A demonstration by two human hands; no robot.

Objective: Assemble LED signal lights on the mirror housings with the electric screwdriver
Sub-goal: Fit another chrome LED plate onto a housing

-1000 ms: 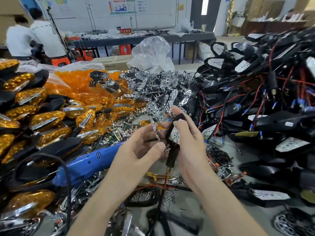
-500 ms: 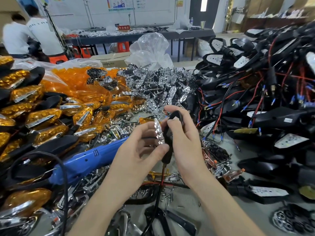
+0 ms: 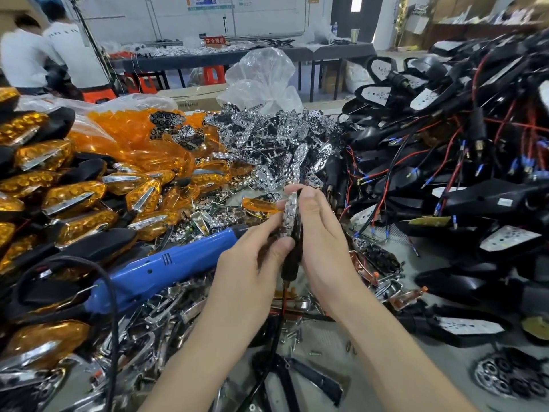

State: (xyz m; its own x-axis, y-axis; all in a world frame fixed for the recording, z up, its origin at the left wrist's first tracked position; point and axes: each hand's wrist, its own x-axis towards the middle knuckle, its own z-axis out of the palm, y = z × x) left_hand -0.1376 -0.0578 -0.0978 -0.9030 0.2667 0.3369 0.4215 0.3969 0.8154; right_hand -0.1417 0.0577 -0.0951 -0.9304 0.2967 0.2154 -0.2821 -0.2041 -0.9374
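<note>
Left hand [image 3: 252, 263] pinches one chrome reflector strip [image 3: 289, 214]; right hand [image 3: 323, 242] is curled round one black mirror housing [image 3: 290, 267], the two parts pressed together above the bench. One blue electric screwdriver [image 3: 166, 269] lies unheld beside my left wrist.

The grey workbench [image 3: 457, 367] is heaped. Amber signal lights [image 3: 71, 197] lie at the left, loose orange lenses [image 3: 133, 135] far left, chrome reflectors [image 3: 267, 150] far centre, and wired black mirror housings [image 3: 445, 185] at the right. A blue electric screwdriver [image 3: 154, 272] rests near left on chrome trims [image 3: 166, 310]. Loose screws [image 3: 294, 337] lie near centre.
</note>
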